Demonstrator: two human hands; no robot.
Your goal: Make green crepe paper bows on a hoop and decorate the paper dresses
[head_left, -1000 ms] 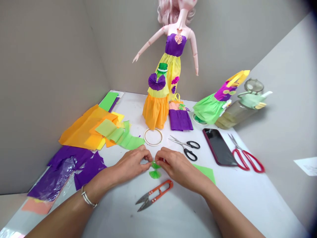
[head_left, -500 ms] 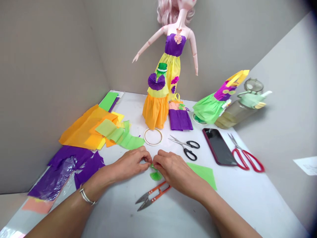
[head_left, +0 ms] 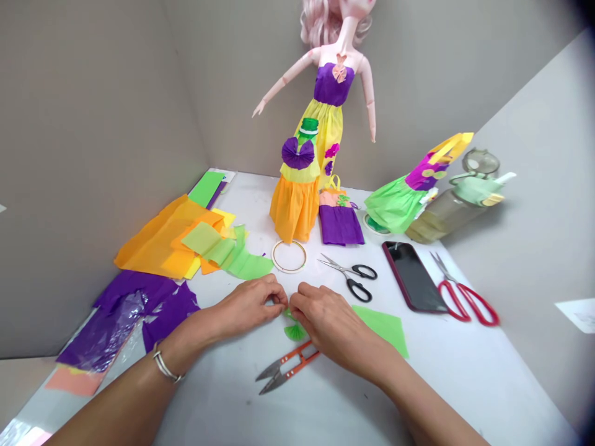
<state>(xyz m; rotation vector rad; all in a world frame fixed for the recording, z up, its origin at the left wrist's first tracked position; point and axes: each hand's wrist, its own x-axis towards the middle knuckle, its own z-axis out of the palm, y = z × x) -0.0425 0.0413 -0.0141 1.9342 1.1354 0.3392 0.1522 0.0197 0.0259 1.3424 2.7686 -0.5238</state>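
A small pleated piece of green crepe paper (head_left: 295, 332) sits between my hands, its lower fan showing and its upper part hidden by my fingers. My left hand (head_left: 248, 306) and my right hand (head_left: 328, 323) pinch it from either side, their fingertips almost meeting. Just below my right hand lie orange-handled thread snips (head_left: 287, 365), their handle end close to or under its edge. A flat green paper square (head_left: 382, 329) lies beside my right hand.
Black-handled scissors (head_left: 348, 276), a smartphone (head_left: 413, 277), red-handled scissors (head_left: 465, 300), and a thin hoop (head_left: 289, 256) lie ahead. Crepe paper sheets (head_left: 158, 241) spread left. A doll in a paper gown (head_left: 304, 161), a green paper dress (head_left: 395, 204) and a bottle (head_left: 450, 207) stand behind.
My right hand has moved down and left, now reaching the orange snips and covering more of the green paper piece. The whole scene has shifted slightly in view.
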